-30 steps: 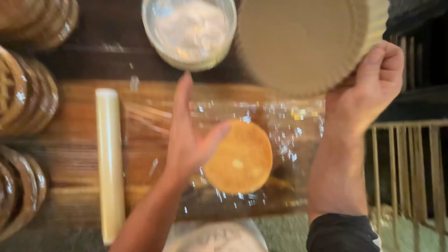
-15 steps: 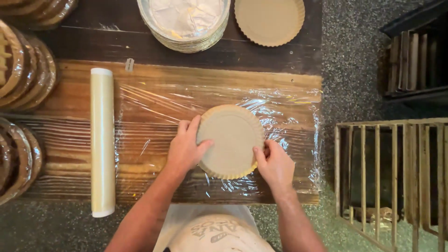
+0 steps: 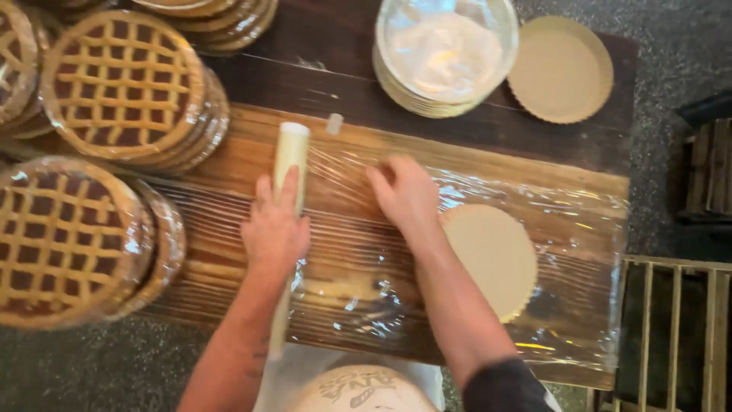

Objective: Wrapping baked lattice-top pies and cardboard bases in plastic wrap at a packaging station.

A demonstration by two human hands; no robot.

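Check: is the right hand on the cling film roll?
No. The right hand presses flat on the stretched cling film beside the upturned tart; the left hand holds the cling film roll.

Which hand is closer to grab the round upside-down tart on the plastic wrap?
Probably the right hand: it presses the plastic wrap just beside the upside-down tart. The left hand lies on the wrap roll, farther off.

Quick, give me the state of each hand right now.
Left hand: palm down on the roll of cling film, fingers draped over it.
Right hand: open, flat on the stretched cling film sheet, holding nothing.
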